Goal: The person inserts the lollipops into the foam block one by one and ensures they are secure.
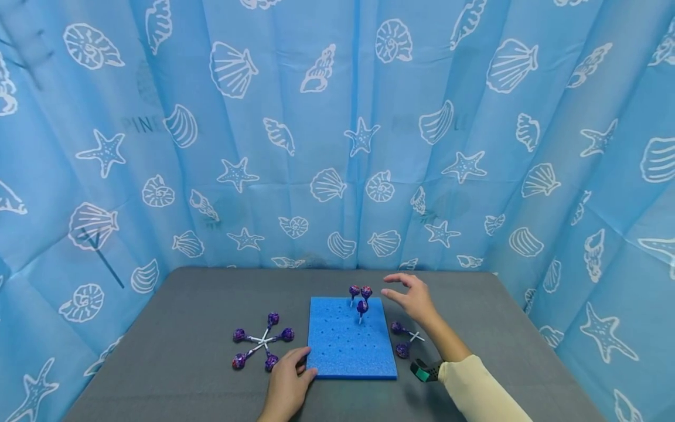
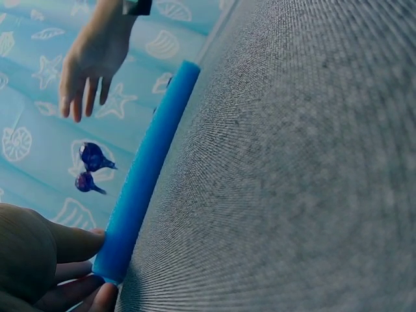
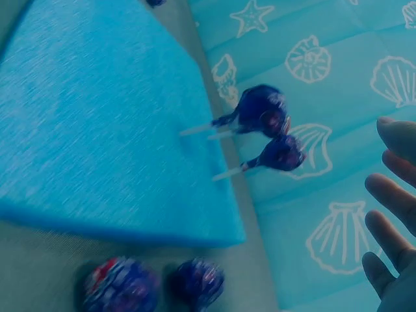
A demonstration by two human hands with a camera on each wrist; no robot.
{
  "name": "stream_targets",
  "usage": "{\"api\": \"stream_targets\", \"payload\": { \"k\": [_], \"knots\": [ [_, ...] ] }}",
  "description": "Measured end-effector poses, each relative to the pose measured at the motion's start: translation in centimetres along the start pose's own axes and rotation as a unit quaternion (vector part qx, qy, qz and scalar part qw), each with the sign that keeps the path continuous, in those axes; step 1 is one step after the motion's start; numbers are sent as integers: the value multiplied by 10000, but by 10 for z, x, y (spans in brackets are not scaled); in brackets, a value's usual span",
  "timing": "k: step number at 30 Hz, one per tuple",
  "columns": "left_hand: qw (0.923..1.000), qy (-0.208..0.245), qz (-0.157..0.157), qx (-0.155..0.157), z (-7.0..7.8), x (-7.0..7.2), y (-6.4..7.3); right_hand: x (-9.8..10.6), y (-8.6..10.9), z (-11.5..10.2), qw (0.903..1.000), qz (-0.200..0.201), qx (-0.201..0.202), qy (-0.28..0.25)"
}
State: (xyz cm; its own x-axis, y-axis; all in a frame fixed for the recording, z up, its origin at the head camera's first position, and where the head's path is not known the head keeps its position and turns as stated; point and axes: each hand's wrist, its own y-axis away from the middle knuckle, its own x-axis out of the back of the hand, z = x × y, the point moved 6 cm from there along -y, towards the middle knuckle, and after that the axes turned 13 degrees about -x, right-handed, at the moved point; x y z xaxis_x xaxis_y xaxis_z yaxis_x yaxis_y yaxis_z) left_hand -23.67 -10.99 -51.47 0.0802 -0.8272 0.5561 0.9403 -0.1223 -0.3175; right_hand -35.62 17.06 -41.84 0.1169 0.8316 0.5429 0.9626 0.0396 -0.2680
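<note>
A blue foam board [image 1: 343, 354] dotted with small holes lies flat on the table. My left hand [image 1: 287, 378] holds its near left corner, the thumb on the top face and the fingers around the edge, as the left wrist view shows. Three lollipops in purple wrappers [image 1: 362, 306] stand stick-down in the far right part of the board. Just right of them my right hand [image 1: 413, 296] is raised, its fingers spread and loosely bent around nothing. In the right wrist view a gap separates the fingers from the standing lollipops [image 3: 262, 110].
Left of the board, several lollipops [image 1: 239, 360] lie in a star with their white sticks crossing. Two more lollipops [image 1: 402, 350] lie by its right edge, under the right forearm. A blue shell-print curtain [image 1: 295, 193] hangs behind the grey table [image 1: 200, 305].
</note>
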Motion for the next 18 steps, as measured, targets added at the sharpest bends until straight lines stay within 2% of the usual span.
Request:
{"api": "stream_targets", "payload": {
  "k": [6,13,18],
  "knots": [
    [9999,-21,28,-122,0,1,1,5,14,14,9999,-43,-115,76],
    [10000,-21,-73,-29,-1,0,0,9,31,29,9988,-121,-440,157],
    [9999,-75,47,-116,1,0,2,8,44,38,9979,-232,-518,304]
  ]
}}
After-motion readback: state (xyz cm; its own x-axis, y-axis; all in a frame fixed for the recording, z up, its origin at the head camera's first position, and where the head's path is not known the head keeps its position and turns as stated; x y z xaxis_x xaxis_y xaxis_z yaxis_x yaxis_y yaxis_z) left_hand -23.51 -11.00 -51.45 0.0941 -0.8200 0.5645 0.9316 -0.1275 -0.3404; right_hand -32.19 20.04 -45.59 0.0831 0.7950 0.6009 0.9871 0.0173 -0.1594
